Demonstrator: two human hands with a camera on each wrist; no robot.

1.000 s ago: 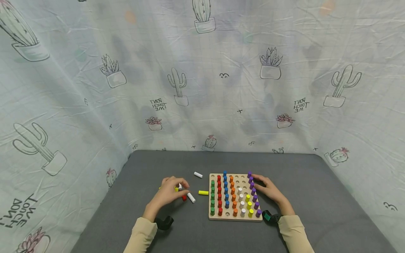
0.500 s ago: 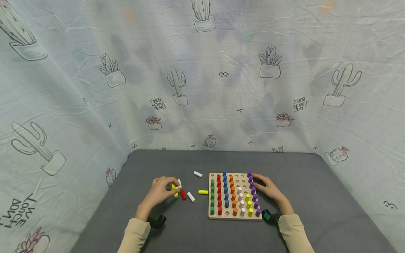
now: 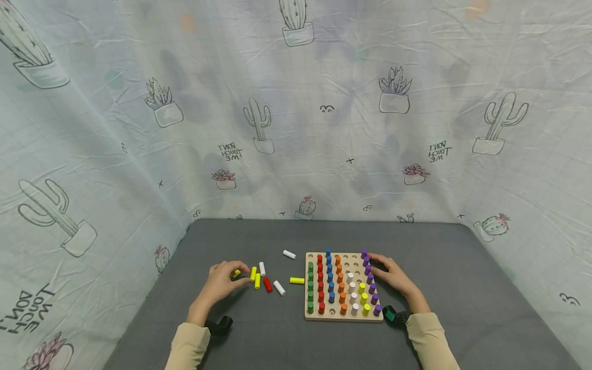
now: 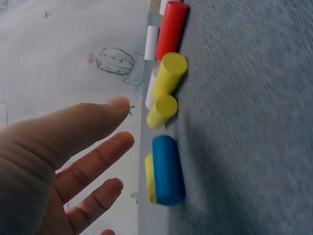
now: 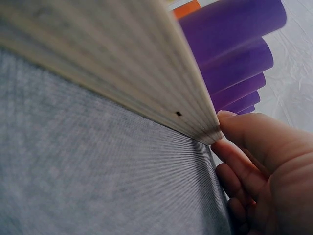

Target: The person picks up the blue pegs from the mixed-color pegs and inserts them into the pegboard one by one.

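- The left hand, fingers loosely spread and holding nothing, lies left of frame centre; the blue peg lies flat on the desk just beyond its fingertips, long axis across them.
- The right hand rests relaxed against the pegboard's right edge, farther off.

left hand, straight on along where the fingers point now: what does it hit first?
Most likely the short blue wooden peg, lying on the grey mat with a yellow peg directly behind it. The left hand is open, its fingers aimed at that pair but apart from it. Depth is unclear, so the yellow one could come first.
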